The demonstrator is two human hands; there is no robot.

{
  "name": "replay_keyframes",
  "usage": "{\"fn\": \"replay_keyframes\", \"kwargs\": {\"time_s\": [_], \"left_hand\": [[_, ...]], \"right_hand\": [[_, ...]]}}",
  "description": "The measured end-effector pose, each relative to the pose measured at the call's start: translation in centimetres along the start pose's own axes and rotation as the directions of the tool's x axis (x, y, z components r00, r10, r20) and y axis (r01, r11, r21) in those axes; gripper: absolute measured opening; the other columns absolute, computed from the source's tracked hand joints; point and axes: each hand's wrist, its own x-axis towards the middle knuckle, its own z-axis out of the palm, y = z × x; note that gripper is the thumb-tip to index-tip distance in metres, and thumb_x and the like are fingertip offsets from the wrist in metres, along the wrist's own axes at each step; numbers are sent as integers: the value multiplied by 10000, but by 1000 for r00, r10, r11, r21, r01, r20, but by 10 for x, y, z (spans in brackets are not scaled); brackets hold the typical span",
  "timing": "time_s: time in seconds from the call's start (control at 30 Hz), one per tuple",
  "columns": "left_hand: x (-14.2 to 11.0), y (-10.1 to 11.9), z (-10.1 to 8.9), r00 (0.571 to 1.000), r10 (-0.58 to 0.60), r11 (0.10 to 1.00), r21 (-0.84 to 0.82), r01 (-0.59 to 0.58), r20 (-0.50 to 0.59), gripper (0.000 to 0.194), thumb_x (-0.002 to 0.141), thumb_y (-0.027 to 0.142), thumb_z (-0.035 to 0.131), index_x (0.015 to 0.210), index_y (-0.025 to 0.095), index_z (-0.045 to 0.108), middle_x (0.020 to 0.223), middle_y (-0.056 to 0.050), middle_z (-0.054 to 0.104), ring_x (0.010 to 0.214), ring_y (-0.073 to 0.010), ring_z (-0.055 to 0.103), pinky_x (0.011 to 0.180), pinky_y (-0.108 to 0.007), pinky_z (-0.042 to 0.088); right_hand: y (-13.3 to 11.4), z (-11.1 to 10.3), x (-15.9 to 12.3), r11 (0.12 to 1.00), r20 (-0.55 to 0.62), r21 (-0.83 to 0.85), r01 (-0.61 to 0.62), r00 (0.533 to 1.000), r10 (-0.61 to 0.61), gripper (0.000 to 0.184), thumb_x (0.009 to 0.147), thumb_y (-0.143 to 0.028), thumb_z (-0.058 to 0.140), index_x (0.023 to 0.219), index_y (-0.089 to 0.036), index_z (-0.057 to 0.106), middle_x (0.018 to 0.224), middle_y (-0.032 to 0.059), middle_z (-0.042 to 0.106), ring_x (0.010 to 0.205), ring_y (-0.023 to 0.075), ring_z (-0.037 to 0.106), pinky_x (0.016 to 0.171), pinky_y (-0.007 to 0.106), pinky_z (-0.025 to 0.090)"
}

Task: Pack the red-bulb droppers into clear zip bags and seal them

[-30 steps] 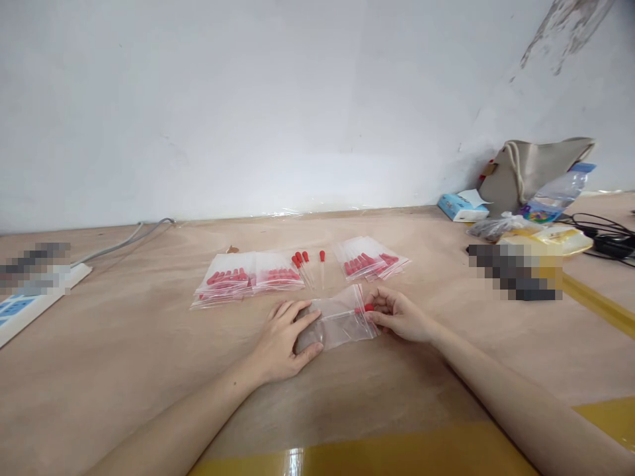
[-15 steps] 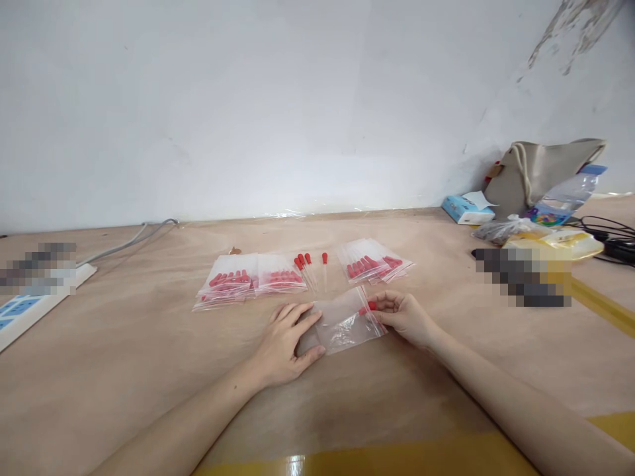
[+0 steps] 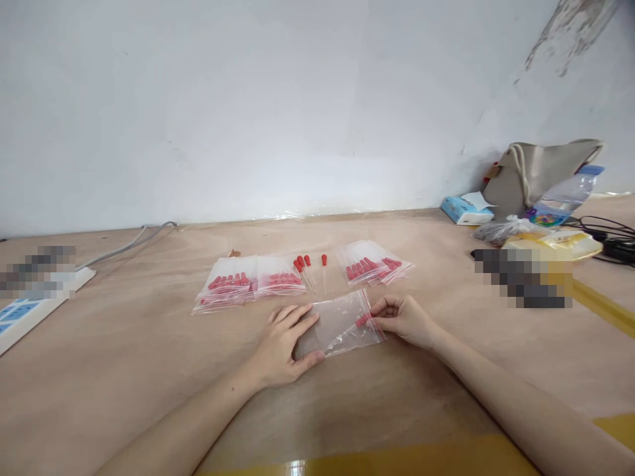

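Pinching the dropper [image 3: 362, 321], right fingers [image 3: 385, 324] meet the bag [image 3: 337, 324], left fingers [image 3: 304, 324] spread on it.

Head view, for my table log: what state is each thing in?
Bag at hands: flat, seal unclear
Dropper inside: lying, bulb near zip end
Left hand: spread on bag
Right hand: at zip end, hold unclear
Loose droppers: four, lying unbagged
Left bags: overlapping, red bulbs inside
Right bags: overlapping, red bulbs inside
Tissue pack: open, tissue protruding
Bottle: tilted, blue end up
Tote: standing
Power strip: on/off unclear
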Motion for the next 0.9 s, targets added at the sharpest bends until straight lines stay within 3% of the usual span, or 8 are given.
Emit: {"fn": "replay_keyframes", "kwargs": {"time_s": [0.23,0.4,0.5,0.63,0.8,0.9], "left_hand": [[0,1,2,999,-13,1000,1,14,-33,464,821,396,490,1254,230,463,1329,-62,414,1184,-267,353,977,-458,293],[0,2,1,1000,-8,1000,-10,7,-27,478,798,354,513,1256,227,459,1329,-66,405,1196,-264,342,987,-450,289],[1,3,-1,1000,-8,1000,-12,8,-12,481,783,328,524,1250,227,464,1331,-65,399,1196,-262,344,996,-453,277],[1,4,-3,1000,-8,1000,-8,8,1,494,781,341,526,1259,241,450,1334,-64,394,1196,-264,347,998,-464,266],[1,3,-2,1000,-10,1000,-5,10,10,524,792,380,516,1288,251,408,1342,-64,385,1203,-270,338,998,-477,254],[1,3,-2,1000,-8,1000,-11,8,9,541,797,390,513,1304,254,384,1345,-61,381,1206,-271,335,999,-478,252]], "right_hand": [[-1,-3,0,1000,82,2,7,997,-7,262,548,-297,753,694,-153,589,731,32,680,642,136,617,610,271,482],[-1,-2,1,999,26,-3,33,999,-33,222,609,-304,710,688,-158,562,732,38,676,572,108,572,547,251,452],[-2,-3,2,996,40,-34,83,996,-82,252,635,-294,692,822,-162,587,709,10,652,567,94,541,537,234,434],[-4,-5,2,978,189,-158,135,976,-105,239,688,-327,649,845,-147,639,574,-21,565,506,72,470,485,206,376],[-3,-4,3,991,142,-81,110,985,-98,268,678,-399,652,772,-153,603,623,-4,579,528,81,482,504,216,392],[-2,-1,3,981,155,-142,132,982,-109,272,698,-406,633,799,-154,634,586,-11,552,510,79,462,488,209,372]]}}
